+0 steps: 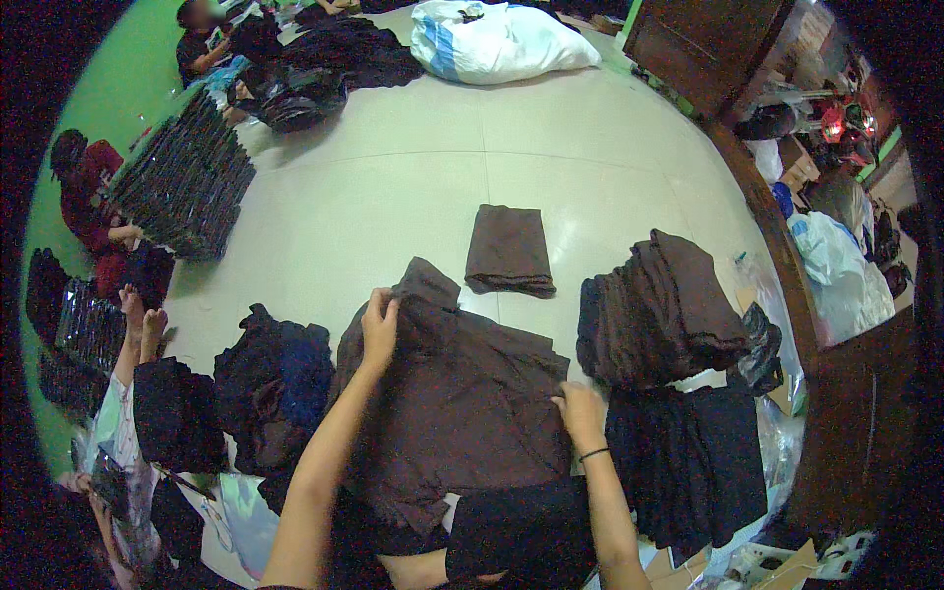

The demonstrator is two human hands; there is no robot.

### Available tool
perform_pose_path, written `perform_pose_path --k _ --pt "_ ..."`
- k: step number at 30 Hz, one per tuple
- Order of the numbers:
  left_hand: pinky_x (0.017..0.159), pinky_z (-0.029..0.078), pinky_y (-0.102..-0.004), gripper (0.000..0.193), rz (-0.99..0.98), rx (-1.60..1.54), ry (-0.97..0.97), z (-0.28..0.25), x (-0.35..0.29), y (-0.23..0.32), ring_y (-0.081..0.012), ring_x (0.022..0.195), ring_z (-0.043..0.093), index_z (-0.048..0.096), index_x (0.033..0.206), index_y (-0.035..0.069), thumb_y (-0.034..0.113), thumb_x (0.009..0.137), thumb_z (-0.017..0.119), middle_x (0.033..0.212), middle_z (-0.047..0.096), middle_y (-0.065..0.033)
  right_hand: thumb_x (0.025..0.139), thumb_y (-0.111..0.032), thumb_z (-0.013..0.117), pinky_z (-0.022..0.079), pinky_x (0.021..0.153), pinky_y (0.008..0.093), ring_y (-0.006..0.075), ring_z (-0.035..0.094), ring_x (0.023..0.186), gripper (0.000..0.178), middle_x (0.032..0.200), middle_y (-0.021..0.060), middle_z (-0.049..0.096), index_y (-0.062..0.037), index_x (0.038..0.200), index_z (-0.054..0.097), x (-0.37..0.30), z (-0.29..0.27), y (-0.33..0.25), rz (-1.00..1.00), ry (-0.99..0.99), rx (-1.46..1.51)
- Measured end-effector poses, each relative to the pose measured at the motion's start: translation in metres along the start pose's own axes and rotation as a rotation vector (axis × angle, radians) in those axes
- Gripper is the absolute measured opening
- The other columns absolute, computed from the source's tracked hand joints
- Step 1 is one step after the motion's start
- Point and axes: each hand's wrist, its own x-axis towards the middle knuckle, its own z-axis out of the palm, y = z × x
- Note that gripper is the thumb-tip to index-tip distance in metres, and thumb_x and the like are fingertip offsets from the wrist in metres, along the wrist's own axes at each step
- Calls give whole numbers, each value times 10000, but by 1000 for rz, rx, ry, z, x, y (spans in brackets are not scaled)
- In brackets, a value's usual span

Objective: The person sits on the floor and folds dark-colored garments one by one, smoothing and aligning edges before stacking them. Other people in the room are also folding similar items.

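Garment [472, 403], brown, spread; left hand [381, 329] and right hand [582, 408] fingers [391, 308] pinch its edges. White sack [501, 44] bulges on floor [393, 187], contents hidden.

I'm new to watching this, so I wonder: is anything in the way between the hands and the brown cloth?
Nothing visible: the left hand touches the brown cloth near its upper left edge, and the right hand touches its right edge.
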Motion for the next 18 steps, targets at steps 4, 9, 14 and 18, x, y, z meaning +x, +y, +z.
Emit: perform_pose_path --k 4,9,14,18 --pt "730 398 -285 141 87 -53 129 -4 17 18 -198 797 522 470 931 10 67 804 443 833 540 -119 748 -162 532 435 651 376 283 538 782 154 839 115 548 -71 869 557 6 -19 5 197 262 200" --pt "807 348 -363 295 237 368 230 14 45 22 -297 941 456 432 1047 26 85 766 499 1009 477 -172 783 -53 424 418 784 369 336 483 949 386 1186 193 344 -5 1161 360 28 -16 -12 245 364 166" --pt "916 262 -402 475 679 409 -364 -3 2 2 -294 1100 344 384 1160 65 240 747 541 1184 380 -144 750 -283 525 267 943 391 342 265 1167 597 1284 202 239 -28 1231 278 18 21 -21 -42 125 43" --pt "966 203 -426 506 632 1018 -761 -42 -34 -30 -254 1214 225 340 1231 252 401 765 468 1317 260 -35 731 -474 491 207 970 407 330 190 1213 790 1313 220 169 3 1274 170 8 43 -3 -7 -27 -22"
